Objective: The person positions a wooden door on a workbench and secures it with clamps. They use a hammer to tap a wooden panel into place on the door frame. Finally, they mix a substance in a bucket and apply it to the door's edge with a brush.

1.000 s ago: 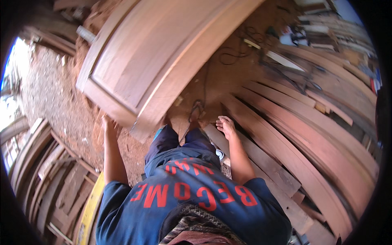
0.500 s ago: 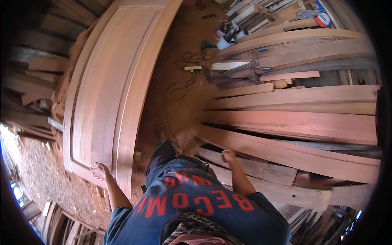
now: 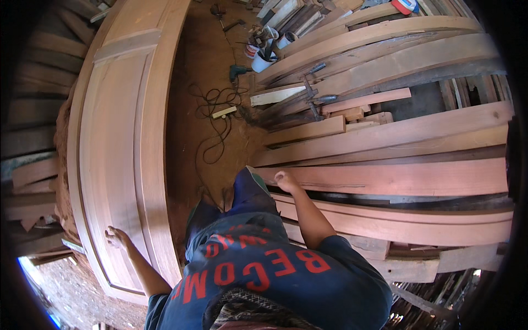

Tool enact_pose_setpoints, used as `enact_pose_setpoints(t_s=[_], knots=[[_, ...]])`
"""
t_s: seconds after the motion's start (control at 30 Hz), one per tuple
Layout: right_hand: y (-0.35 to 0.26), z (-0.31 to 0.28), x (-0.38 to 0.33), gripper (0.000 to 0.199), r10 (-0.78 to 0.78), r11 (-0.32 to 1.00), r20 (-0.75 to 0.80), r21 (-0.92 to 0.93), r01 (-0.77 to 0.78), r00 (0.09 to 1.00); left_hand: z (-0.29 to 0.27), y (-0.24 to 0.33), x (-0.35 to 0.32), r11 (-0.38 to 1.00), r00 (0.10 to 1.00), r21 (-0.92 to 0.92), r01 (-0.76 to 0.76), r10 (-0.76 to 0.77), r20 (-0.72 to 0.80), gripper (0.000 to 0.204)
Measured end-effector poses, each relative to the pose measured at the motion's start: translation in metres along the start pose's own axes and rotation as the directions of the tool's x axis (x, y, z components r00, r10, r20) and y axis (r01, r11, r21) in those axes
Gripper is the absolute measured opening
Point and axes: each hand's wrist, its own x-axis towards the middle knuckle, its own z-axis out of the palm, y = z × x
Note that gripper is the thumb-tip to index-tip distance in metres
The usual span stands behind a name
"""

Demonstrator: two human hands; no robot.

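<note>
Over the panelled door — left hand, farther along than before.

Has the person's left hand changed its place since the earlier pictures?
Yes. Judged against the wooden door, the left hand has moved farther along it: first seen just outside the near end, it now appears over the panel.

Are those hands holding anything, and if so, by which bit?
Nothing that shows: the left hand is open and empty, the right hand loosely curled.

L hand now farther along wood door; prev nr end.
</note>
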Motion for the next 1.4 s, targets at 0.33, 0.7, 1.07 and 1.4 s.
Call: enact_pose_setpoints(t_s=[0.33,0.7,1.07,1.4], knots=[[0.109,-0.211,0.283,0.054,0.098,0.965,-0.486,-0.167,-0.203,0.868,-0.091,0.086,-0.028,0.935,0.998,0.35,-0.052,0.065,-0.025,0.06],[0.128,-0.258,0.411,0.055,0.377,0.675,-0.051,-0.668,-0.312,0.925,-0.126,0.228,-0.151,0.948,0.97,0.277,-0.158,0.097,0.221,0.034],[0.05,-0.247,0.399,0.033,0.345,0.938,0.32,-0.144,-0.315,0.882,-0.107,0.375,-0.211,0.981,0.949,0.057,-0.185,0.163,0.268,0.026],[-0.075,-0.199,0.386,0.022,0.265,0.834,0.383,0.37,-0.41,0.885,-0.085,0.455,-0.303,0.938,0.713,-0.326,-0.117,0.308,0.63,0.027]])
